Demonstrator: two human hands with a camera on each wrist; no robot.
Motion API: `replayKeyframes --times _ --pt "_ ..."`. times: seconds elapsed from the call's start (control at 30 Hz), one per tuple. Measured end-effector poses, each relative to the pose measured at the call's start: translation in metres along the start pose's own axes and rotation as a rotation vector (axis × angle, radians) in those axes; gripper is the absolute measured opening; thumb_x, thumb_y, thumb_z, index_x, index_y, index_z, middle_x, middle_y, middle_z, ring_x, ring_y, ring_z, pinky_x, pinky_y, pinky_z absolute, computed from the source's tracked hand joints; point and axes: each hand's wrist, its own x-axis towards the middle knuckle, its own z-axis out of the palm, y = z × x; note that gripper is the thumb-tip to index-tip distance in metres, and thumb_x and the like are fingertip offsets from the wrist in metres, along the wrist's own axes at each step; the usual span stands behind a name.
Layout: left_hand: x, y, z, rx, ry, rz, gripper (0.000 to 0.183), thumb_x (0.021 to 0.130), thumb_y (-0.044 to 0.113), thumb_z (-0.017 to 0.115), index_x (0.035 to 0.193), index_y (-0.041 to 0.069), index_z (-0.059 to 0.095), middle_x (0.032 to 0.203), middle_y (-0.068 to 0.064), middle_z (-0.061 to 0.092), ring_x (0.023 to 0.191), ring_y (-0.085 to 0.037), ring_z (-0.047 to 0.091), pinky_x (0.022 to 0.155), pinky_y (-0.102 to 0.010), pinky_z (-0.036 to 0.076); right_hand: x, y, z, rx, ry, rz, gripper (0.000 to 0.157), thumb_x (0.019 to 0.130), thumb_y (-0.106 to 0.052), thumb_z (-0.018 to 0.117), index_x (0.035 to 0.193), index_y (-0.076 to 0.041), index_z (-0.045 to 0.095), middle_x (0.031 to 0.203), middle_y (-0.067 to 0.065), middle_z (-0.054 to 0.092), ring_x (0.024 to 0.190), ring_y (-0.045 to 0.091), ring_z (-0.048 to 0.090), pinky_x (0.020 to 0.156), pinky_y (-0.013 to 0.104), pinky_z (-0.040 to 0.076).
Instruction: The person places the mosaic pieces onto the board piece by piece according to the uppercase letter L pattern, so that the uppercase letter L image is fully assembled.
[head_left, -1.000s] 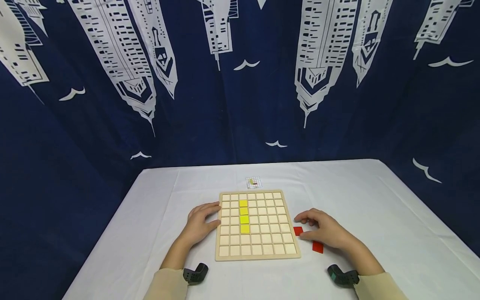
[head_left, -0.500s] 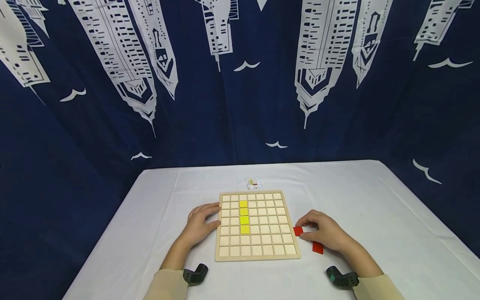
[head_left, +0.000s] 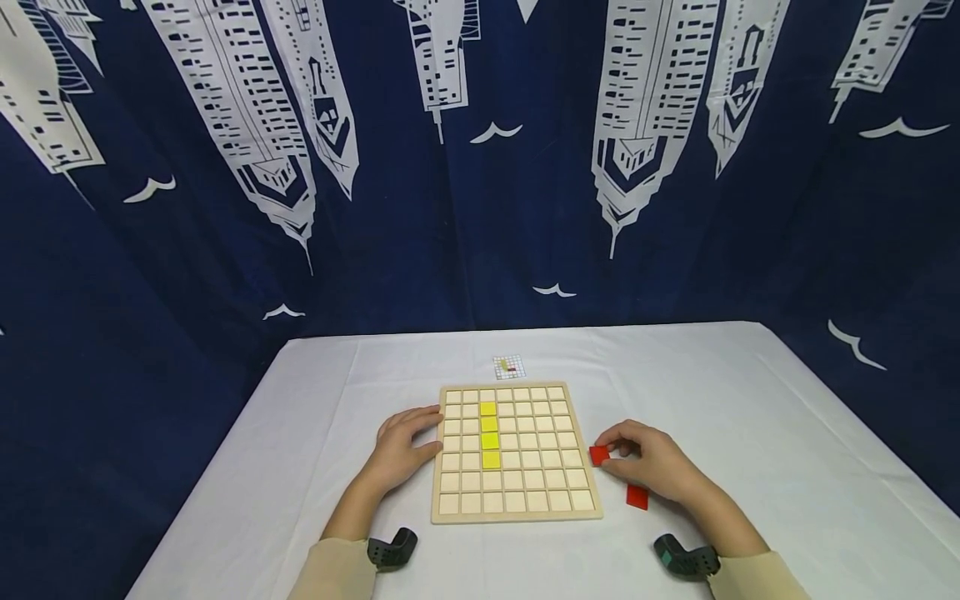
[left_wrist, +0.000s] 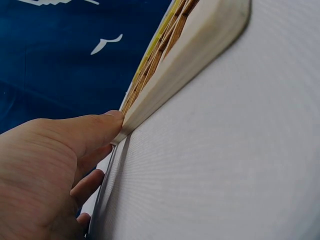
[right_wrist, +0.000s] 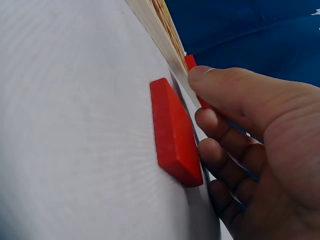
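Note:
A wooden grid board (head_left: pixel 517 519) lies on the white table, with a column of yellow square tiles (head_left: pixel 490 441) in its third column of cells. My left hand (head_left: pixel 405 442) touches the board's left edge; in the left wrist view the thumb (left_wrist: pixel 100 127) meets the side of the frame. Just off the right edge, my right hand (head_left: pixel 651 460) pinches a red square tile (head_left: pixel 599 455) between thumb and fingers. Part of that red tile (right_wrist: pixel 190 62) shows past the thumb in the right wrist view. A second red tile (head_left: pixel 637 497) lies flat on the table below the right hand.
Behind the board lies a small printed card (head_left: pixel 509 367) with a coloured grid pattern. The table (head_left: pixel 360 367) has a white cloth, and a dark blue curtain (head_left: pixel 465 217) with white buildings hangs behind it. Each wrist wears a black device (head_left: pixel 686 556).
The right fingers have closed on the red tile beside the board, and the tile has shifted up slightly. The left hand has stayed at the board's edge.

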Motion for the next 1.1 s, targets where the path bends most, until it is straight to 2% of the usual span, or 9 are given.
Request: replayKeyframes --times 0.33,0.67,0.9,1.1 --pt "0.002 0.000 0.001 -0.013 0.011 -0.014 0.043 0.085 0.016 0.077 0.127 0.012 0.068 0.145 -0.003 0.059 0.143 -0.030 0.042 0.122 -0.056 0.017 0.005 -0.006 -0.002 0.025 0.019 -0.019 0.024 0.081 -0.015 0.082 0.103 -0.016 0.072 0.087 -0.001 0.062 0.078 0.011 0.051 0.063 0.019 0.044" --pt "0.000 -0.002 0.003 -0.021 -0.002 -0.002 0.043 0.085 0.016 0.077 0.127 0.011 0.068 0.144 -0.004 0.059 0.143 -0.031 0.042 0.122 -0.058 0.016 0.009 -0.015 0.004 0.080 -0.012 -0.015 0.023 0.083 -0.020 0.081 0.104 -0.016 0.071 0.088 0.000 0.061 0.078 0.012 0.053 0.065 0.020 0.046" --pt "0.001 -0.002 0.002 -0.020 -0.001 0.020 0.043 0.086 0.017 0.076 0.127 0.011 0.068 0.145 -0.003 0.059 0.143 -0.031 0.042 0.122 -0.056 0.017 0.016 -0.031 0.012 0.092 -0.008 -0.039 0.023 0.083 -0.020 0.081 0.103 -0.020 0.071 0.093 -0.002 0.064 0.081 0.013 0.053 0.065 0.020 0.045" --pt "0.000 -0.001 0.001 -0.024 0.004 0.012 0.042 0.086 0.016 0.077 0.127 0.011 0.068 0.144 -0.004 0.059 0.143 -0.032 0.042 0.122 -0.057 0.016 0.022 -0.051 0.027 0.102 -0.041 -0.064 0.022 0.081 -0.018 0.083 0.101 -0.017 0.072 0.094 -0.002 0.064 0.082 0.014 0.053 0.067 0.020 0.045"
